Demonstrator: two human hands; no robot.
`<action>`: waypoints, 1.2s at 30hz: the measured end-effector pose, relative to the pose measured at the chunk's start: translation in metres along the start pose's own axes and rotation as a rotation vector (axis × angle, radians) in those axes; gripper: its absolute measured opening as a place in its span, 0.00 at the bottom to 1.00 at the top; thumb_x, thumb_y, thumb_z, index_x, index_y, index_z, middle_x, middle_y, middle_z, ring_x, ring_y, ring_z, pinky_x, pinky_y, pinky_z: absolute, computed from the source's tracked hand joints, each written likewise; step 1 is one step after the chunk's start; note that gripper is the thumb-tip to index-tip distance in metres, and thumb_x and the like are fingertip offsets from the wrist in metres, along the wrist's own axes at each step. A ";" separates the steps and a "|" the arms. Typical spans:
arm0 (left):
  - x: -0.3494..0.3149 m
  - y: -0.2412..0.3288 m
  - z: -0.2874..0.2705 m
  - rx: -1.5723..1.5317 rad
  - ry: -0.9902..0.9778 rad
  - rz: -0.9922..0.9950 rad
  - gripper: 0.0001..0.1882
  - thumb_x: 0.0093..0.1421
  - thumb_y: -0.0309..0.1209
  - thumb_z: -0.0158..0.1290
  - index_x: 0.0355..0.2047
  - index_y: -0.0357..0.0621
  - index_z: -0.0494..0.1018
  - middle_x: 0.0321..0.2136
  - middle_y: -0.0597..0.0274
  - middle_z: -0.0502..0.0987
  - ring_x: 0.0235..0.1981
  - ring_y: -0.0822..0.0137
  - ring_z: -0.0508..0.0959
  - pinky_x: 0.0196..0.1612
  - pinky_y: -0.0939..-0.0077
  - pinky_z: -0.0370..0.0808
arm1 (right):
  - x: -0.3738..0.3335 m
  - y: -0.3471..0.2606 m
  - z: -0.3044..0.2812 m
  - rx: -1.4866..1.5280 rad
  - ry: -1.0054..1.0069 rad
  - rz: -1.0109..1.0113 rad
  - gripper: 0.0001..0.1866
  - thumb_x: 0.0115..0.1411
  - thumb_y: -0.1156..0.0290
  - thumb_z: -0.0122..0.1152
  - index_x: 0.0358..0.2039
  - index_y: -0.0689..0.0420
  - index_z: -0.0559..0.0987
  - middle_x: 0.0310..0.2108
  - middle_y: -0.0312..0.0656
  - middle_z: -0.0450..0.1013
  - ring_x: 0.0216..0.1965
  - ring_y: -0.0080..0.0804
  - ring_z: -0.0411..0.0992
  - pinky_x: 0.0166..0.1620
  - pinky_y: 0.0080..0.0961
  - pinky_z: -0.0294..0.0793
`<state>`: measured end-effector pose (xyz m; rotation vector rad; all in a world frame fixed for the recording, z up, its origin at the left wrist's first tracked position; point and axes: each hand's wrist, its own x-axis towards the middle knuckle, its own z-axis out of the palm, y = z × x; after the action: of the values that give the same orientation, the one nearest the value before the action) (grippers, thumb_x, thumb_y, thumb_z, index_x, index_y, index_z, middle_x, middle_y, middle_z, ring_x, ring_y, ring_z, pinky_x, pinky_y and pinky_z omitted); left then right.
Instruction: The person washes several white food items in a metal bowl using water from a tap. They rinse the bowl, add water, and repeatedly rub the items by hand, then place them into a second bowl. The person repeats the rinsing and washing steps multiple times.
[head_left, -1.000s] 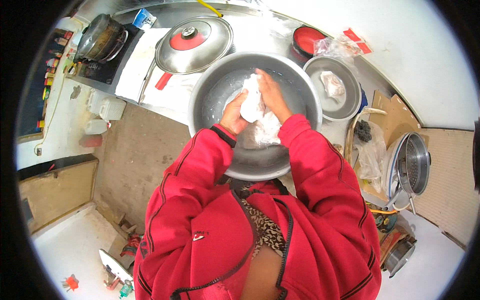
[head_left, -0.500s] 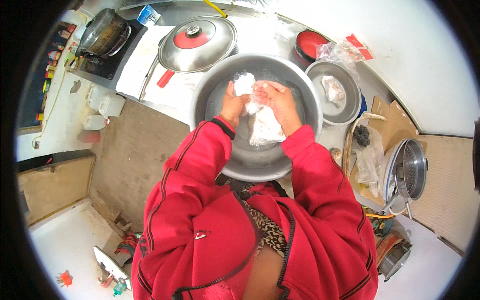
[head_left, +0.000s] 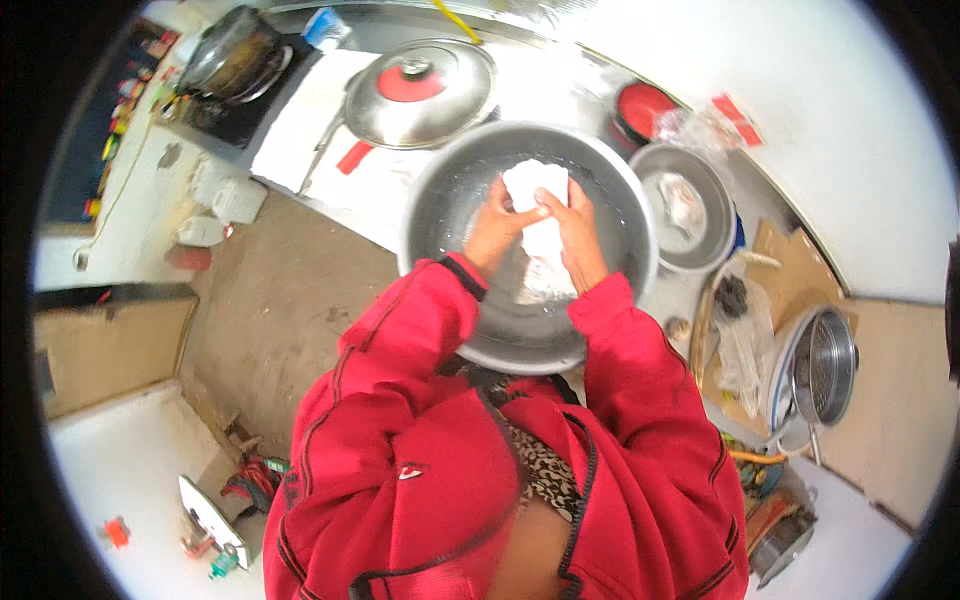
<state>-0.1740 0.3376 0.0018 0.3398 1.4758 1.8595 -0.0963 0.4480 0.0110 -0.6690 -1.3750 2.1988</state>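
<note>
I see left hand and right hand grasping a white piece at twelve o'clock, over the basin, presumably to catch drips.

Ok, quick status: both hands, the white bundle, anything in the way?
Left hand and right hand both gripping white bundle. Bundle over large grey basin. Nothing visibly blocking; smaller grey bowl alongside.

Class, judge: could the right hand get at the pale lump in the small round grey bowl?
Probably yes: the bowl is open above the pale lump, though the right hand grips a blocky white piece.
</note>
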 end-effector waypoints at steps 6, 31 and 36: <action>-0.007 0.001 0.022 -0.215 -0.055 0.022 0.33 0.50 0.23 0.64 0.55 0.44 0.61 0.48 0.62 0.72 0.51 0.67 0.72 0.54 0.69 0.71 | -0.003 0.003 0.006 -0.042 0.117 0.059 0.15 0.67 0.64 0.53 0.44 0.64 0.75 0.37 0.41 0.75 0.36 0.26 0.74 0.39 0.25 0.74; 0.028 -0.030 -0.028 -0.040 -0.169 0.017 0.12 0.64 0.25 0.44 0.45 0.41 0.71 0.40 0.59 0.78 0.42 0.64 0.79 0.46 0.68 0.76 | -0.033 -0.014 0.026 -0.954 -0.328 -0.492 0.24 0.67 0.60 0.46 0.57 0.62 0.70 0.59 0.47 0.66 0.62 0.45 0.62 0.65 0.44 0.53; 0.002 0.010 0.010 -0.182 -0.095 -0.156 0.13 0.62 0.27 0.45 0.47 0.42 0.70 0.39 0.61 0.78 0.41 0.68 0.79 0.42 0.73 0.76 | -0.008 -0.007 0.014 -1.246 -0.228 -0.685 0.25 0.67 0.56 0.43 0.59 0.57 0.69 0.63 0.49 0.61 0.66 0.44 0.56 0.68 0.44 0.46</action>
<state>-0.1727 0.3457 0.0134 0.2156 1.2240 1.8100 -0.0983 0.4364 0.0238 -0.2020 -2.5604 0.7387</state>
